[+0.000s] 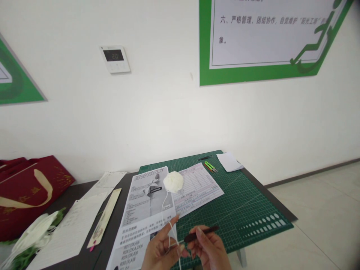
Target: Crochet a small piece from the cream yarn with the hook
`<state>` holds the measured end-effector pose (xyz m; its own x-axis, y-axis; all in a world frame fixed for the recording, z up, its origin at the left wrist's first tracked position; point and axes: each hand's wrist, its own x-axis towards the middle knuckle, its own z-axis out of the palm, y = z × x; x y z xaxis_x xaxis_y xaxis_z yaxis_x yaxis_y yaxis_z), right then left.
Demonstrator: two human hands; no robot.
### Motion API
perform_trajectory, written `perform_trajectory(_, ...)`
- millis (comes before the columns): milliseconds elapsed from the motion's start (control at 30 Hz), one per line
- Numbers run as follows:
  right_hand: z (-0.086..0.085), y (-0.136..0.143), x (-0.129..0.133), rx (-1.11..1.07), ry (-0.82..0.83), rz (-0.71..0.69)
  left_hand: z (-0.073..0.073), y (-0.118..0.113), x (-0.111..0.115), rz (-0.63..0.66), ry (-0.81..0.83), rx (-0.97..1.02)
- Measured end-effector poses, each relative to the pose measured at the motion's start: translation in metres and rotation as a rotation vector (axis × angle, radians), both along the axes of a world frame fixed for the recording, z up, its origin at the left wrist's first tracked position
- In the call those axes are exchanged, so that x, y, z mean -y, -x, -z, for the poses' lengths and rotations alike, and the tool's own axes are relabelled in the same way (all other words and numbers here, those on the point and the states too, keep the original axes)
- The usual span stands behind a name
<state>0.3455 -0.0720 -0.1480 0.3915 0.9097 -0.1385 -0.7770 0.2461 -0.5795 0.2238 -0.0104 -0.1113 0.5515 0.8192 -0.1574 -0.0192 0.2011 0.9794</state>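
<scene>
White yarn runs from a ball of white yarn [173, 182] down to my left hand [163, 247], where it passes over the raised index finger. The thumb and other fingers of that hand pinch the yarn near its end. My right hand [206, 247] is closed around a dark-handled crochet hook [201, 233], its tip pointing left at the yarn between both hands. Under the ball lie a printed pattern sheet [140, 202] and a form with a table [197, 187]. Any crocheted piece at the fingertips is too small to make out.
On the green cutting mat [239, 202] lie green thread snips [210, 166], a dark slim tool [205, 158] and white paper [229, 162]. Left are a bookmark [105, 219], written sheets [71, 225], white-and-green crochet work [36, 234] and a red gift bag [28, 191].
</scene>
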Motion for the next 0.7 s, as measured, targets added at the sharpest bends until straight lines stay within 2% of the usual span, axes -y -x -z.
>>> perform_trajectory(100,0.000,-0.001,0.001,-0.006,0.000,-0.021,-0.001,-0.001,0.001,0.014,0.030,0.040)
perform_trajectory(267,0.001,0.001,-0.001,-0.024,0.021,0.021,0.003,0.000,0.000,0.041,-0.005,-0.021)
perform_trajectory(433,0.002,0.002,-0.001,0.035,0.041,0.049,0.004,0.001,0.000,-0.019,-0.022,-0.059)
perform_trajectory(533,0.002,0.004,0.002,0.264,0.070,0.165,0.002,-0.001,0.001,-0.110,-0.062,-0.103)
perform_trajectory(633,0.004,0.010,0.004,0.681,0.038,0.456,0.004,-0.004,0.003,-0.171,-0.077,-0.109)
perform_trajectory(700,0.006,0.015,0.004,1.029,-0.122,0.664,0.005,-0.006,0.002,-0.190,-0.033,-0.047)
